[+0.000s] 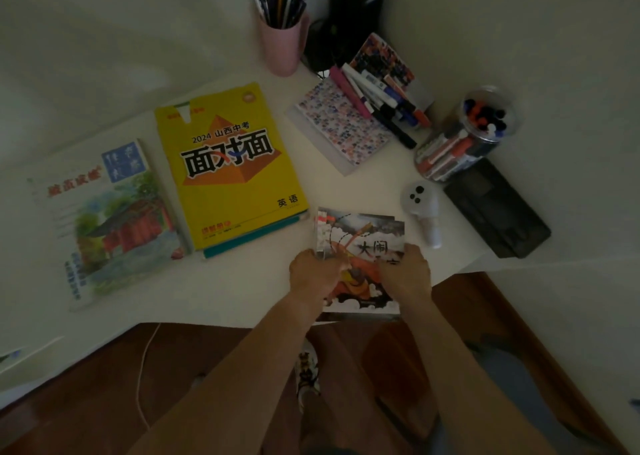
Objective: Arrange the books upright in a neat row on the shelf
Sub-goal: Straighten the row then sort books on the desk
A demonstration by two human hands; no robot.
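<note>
A small stack of thin picture books (360,243) with a monkey figure on the cover lies at the white desk's (214,292) front edge. My left hand (313,269) grips its left side and my right hand (407,273) grips its right side. A large yellow workbook (225,164) lies flat on a teal book in the middle of the desk. To its left, a white book (107,219) with a red pavilion on its cover lies flat. A patterned notebook (341,125) lies further back. No shelf is in view.
A pink cup of pens (282,42) stands at the back. Loose markers (377,98) lie across the patterned notebook. A clear jar of markers (467,136), a black case (498,209) and a small white device (422,205) sit on the right. Wooden floor lies below the desk edge.
</note>
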